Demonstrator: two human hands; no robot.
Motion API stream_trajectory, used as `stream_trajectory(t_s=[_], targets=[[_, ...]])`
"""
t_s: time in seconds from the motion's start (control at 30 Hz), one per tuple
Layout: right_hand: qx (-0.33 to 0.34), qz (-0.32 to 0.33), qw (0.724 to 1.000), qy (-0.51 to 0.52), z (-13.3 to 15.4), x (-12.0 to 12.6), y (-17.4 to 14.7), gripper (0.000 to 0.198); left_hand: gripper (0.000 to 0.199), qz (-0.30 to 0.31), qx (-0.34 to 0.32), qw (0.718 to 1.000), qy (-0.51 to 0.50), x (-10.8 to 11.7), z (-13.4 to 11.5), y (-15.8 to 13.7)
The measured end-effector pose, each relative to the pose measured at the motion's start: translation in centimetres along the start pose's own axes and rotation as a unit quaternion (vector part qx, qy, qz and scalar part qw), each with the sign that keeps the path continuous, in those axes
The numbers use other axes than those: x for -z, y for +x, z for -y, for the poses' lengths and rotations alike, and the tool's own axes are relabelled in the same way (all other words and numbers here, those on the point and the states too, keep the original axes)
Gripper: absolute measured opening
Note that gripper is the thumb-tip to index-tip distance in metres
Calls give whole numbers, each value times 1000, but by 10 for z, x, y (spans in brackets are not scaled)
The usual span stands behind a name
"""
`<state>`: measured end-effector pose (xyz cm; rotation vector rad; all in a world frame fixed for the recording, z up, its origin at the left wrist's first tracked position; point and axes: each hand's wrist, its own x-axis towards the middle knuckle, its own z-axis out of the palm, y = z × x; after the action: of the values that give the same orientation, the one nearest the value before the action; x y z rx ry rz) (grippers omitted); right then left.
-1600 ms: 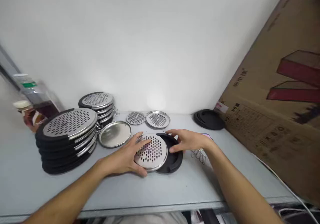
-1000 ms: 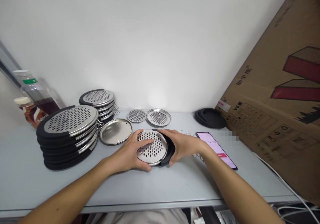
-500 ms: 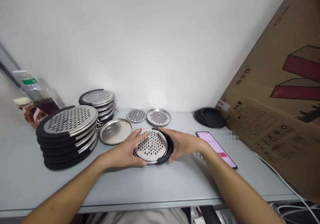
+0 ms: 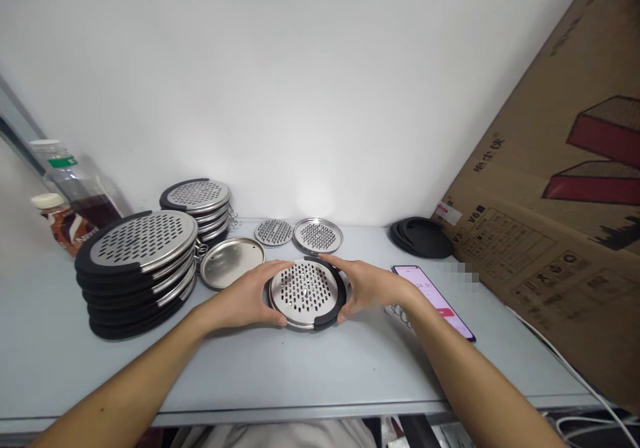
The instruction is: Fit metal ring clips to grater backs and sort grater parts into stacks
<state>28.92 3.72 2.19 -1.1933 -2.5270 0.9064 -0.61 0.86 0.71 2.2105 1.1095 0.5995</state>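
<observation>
A round steel grater [image 4: 306, 295] with a slotted face and a black rim along its right side lies on the table between my hands. My left hand [image 4: 250, 299] curves round its left edge, fingers at the far side and thumb at the near side. On the right, my right hand [image 4: 367, 289] grips the black rim the same way. Close behind my left hand is a shallow steel dish [image 4: 234, 263]. Farther back lie a loose perforated disc [image 4: 273, 233] and another disc in a steel rim [image 4: 319, 236].
Stacks of black-rimmed graters [image 4: 137, 241] [image 4: 200, 198] stand at the left, near two bottles [image 4: 90, 205] [image 4: 59, 225]. At the right are black round covers [image 4: 425, 238], a phone [image 4: 433, 301], metal rings [image 4: 400, 315] partly behind my right arm, and a large cardboard box [image 4: 540, 221].
The steel disc has shifted right into the black rim, so less of the rim shows. My left fingers have drawn back from its face towards the edge.
</observation>
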Motion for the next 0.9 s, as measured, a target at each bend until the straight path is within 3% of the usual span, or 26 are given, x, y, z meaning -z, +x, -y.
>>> stream_trajectory(t_s=[0.47, 0.6, 0.7, 0.77, 0.9], targets=[[20, -1, 1000, 10, 1, -1, 4, 114, 95, -32, -5, 999, -15, -11, 1, 4], [25, 9, 999, -20, 8, -12, 3, 118, 94, -15, -5, 1000, -6, -10, 0, 1], [-13, 17, 998, -64, 17, -25, 2, 128, 97, 29, 13, 999, 8, -9, -2, -4], [-2, 4, 996, -86, 24, -33, 2, 127, 102, 53, 21, 998, 24, -8, -2, -7], [33, -23, 993, -106, 34, -37, 0, 116, 101, 31, 3, 999, 30, -7, 2, -7]])
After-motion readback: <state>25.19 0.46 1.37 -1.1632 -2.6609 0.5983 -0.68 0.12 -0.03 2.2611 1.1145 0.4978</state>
